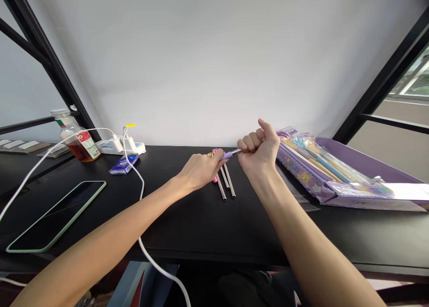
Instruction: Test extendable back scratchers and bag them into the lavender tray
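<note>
My left hand and my right hand are closed around a slim metal straw with a lilac plastic section between them. The metal end disappears into my right fist, and the lilac part runs toward my left fingers. Its far end is hidden by my left hand. Several loose metal straws lie on the black desk just below the hands. A pink striped item is partly hidden behind my left hand.
A smartphone, a bottle of amber liquid, a power strip, a white cable and a blue packet lie left. A purple tray of packaged items sits right. Black metal frame bars rise at both sides.
</note>
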Action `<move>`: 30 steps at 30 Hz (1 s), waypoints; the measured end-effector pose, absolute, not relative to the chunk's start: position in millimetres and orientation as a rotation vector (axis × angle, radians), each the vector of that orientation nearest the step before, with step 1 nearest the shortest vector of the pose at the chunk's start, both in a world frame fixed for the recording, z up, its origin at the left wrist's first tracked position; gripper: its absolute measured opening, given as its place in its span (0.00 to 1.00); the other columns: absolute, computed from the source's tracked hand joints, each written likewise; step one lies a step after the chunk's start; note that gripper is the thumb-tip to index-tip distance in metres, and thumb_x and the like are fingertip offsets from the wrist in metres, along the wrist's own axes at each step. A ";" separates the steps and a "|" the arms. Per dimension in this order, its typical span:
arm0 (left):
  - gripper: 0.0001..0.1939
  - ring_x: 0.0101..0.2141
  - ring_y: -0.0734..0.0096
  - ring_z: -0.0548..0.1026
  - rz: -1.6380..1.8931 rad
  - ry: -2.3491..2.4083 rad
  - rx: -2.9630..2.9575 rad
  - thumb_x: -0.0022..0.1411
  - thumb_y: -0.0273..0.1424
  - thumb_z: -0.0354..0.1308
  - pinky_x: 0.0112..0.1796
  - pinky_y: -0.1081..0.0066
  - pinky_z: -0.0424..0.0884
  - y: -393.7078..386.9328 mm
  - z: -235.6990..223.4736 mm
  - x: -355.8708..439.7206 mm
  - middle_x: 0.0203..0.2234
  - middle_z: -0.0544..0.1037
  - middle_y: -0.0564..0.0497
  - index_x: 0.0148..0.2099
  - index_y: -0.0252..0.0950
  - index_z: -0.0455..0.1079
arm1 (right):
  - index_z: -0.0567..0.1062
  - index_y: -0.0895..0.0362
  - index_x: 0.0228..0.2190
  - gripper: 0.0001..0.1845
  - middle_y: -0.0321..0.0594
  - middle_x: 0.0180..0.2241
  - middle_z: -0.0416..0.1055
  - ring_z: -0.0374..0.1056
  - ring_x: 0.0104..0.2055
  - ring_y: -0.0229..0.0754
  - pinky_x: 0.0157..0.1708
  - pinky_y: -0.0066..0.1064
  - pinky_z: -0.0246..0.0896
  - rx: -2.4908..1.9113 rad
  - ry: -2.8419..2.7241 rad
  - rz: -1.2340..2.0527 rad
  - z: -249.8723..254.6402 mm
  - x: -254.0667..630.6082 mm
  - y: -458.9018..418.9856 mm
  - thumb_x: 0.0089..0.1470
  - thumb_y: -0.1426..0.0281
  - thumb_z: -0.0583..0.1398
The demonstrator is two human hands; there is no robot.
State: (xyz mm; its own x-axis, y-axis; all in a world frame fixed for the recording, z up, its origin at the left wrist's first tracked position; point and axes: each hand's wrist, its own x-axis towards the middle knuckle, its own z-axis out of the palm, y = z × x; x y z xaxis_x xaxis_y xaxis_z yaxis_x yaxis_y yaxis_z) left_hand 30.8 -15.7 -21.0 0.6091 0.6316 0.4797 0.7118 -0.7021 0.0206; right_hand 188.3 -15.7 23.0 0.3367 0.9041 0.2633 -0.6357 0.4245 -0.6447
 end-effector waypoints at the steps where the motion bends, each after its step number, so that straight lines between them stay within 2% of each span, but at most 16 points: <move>1: 0.15 0.16 0.70 0.68 -0.711 -1.132 -2.702 0.76 0.39 0.37 0.21 0.73 0.50 -17.7 -18.5 32.5 0.15 0.68 0.58 0.45 0.37 0.61 | 0.41 0.53 0.18 0.34 0.24 0.11 0.35 0.32 0.14 0.30 0.15 0.33 0.37 -0.478 -0.721 1.028 23.1 190.3 -16.8 0.49 0.64 0.64; 8: 0.18 0.19 0.70 0.68 -0.904 -1.223 -3.071 0.75 0.43 0.38 0.24 0.71 0.59 -26.1 -10.7 40.8 0.17 0.64 0.58 0.37 0.40 0.60 | 0.42 0.53 0.18 0.34 0.24 0.11 0.36 0.32 0.14 0.29 0.15 0.34 0.35 -0.465 -0.864 1.046 21.5 203.3 -19.7 0.49 0.64 0.65; 12: 0.22 0.21 0.74 0.65 -1.043 -1.199 -3.299 0.73 0.47 0.40 0.24 0.71 0.61 -26.4 -9.4 40.9 0.19 0.60 0.57 0.30 0.39 0.55 | 0.43 0.53 0.17 0.33 0.24 0.11 0.37 0.32 0.14 0.29 0.14 0.33 0.33 -0.419 -0.893 1.109 20.0 205.6 -19.1 0.49 0.64 0.65; 15: 0.23 0.16 0.78 0.56 -1.073 -1.277 -3.616 0.72 0.50 0.41 0.19 0.73 0.56 -28.4 -5.4 39.7 0.17 0.53 0.60 0.30 0.40 0.51 | 0.44 0.53 0.17 0.34 0.24 0.11 0.37 0.32 0.13 0.29 0.14 0.32 0.33 -0.386 -0.961 1.141 19.4 208.3 -19.6 0.49 0.62 0.66; 18: 0.23 0.12 0.81 0.46 -0.893 -1.494 -3.998 0.71 0.53 0.40 0.14 0.75 0.47 -30.7 -0.5 38.3 0.15 0.48 0.63 0.32 0.41 0.51 | 0.44 0.53 0.16 0.34 0.24 0.11 0.36 0.33 0.13 0.30 0.14 0.32 0.35 -0.404 -1.043 1.154 19.1 211.1 -22.3 0.50 0.59 0.65; 20: 0.24 0.12 0.82 0.45 -0.817 -1.543 -4.074 0.71 0.54 0.40 0.14 0.76 0.45 -30.7 0.7 37.5 0.15 0.48 0.63 0.32 0.41 0.52 | 0.44 0.53 0.16 0.34 0.25 0.11 0.37 0.34 0.13 0.30 0.15 0.32 0.36 -0.414 -1.046 1.159 17.7 211.7 -24.4 0.50 0.59 0.64; 22: 0.24 0.12 0.81 0.49 -0.892 -1.492 -3.928 0.71 0.53 0.41 0.14 0.76 0.49 -28.7 -0.9 36.3 0.14 0.51 0.62 0.31 0.40 0.53 | 0.45 0.53 0.16 0.32 0.25 0.12 0.37 0.35 0.14 0.30 0.16 0.31 0.38 -0.400 -0.991 1.177 15.1 210.7 -25.1 0.49 0.61 0.64; 26: 0.22 0.17 0.74 0.67 -0.933 -1.328 -3.117 0.72 0.49 0.43 0.21 0.74 0.59 -19.5 -8.7 30.3 0.16 0.65 0.56 0.34 0.38 0.62 | 0.49 0.53 0.16 0.25 0.26 0.14 0.41 0.41 0.17 0.32 0.20 0.30 0.50 -0.435 -0.806 1.243 9.5 203.7 -20.2 0.45 0.63 0.62; 30: 0.23 0.20 0.63 0.74 -0.710 -1.255 -2.388 0.73 0.48 0.43 0.23 0.72 0.56 -10.7 -15.6 23.3 0.18 0.73 0.49 0.39 0.37 0.69 | 0.51 0.52 0.18 0.25 0.28 0.16 0.45 0.50 0.20 0.34 0.26 0.33 0.60 -0.489 -0.672 1.247 6.7 193.1 -14.2 0.43 0.57 0.63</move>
